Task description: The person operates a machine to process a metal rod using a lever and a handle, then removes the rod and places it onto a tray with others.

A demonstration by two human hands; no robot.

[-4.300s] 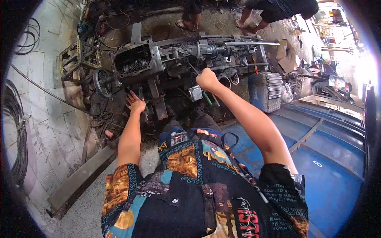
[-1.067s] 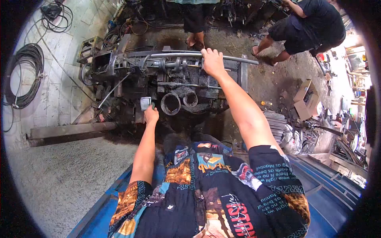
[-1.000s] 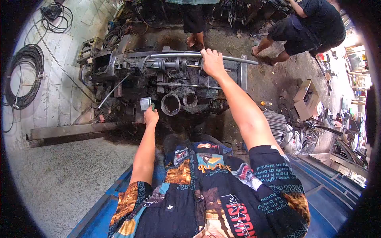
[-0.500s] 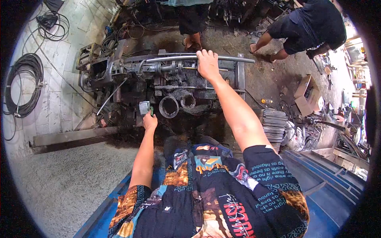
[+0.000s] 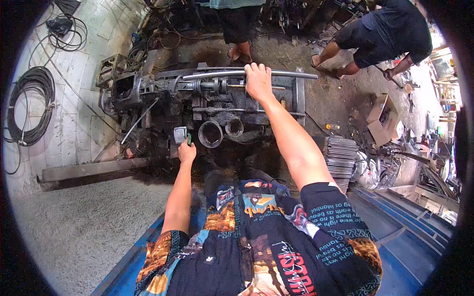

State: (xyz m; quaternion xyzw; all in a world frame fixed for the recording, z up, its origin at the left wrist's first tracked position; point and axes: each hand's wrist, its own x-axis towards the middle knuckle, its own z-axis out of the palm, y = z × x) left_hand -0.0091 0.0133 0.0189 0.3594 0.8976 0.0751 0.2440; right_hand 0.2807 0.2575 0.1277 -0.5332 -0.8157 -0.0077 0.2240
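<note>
Our right hand (image 5: pixel 257 81) wraps the long metal pipe (image 5: pixel 227 74), which runs crosswise before us; our left hand (image 5: pixel 186 152), nearer our body, pinches a green-handled tool (image 5: pixel 181 135).

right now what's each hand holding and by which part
Right hand grips the long metal bar partway along it. Left hand holds a small hammer by its green handle, head up.

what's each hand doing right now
Left hand: closed on a small green-handled tool.
Right hand: closed around the long metal pipe on the greasy machine.
</note>
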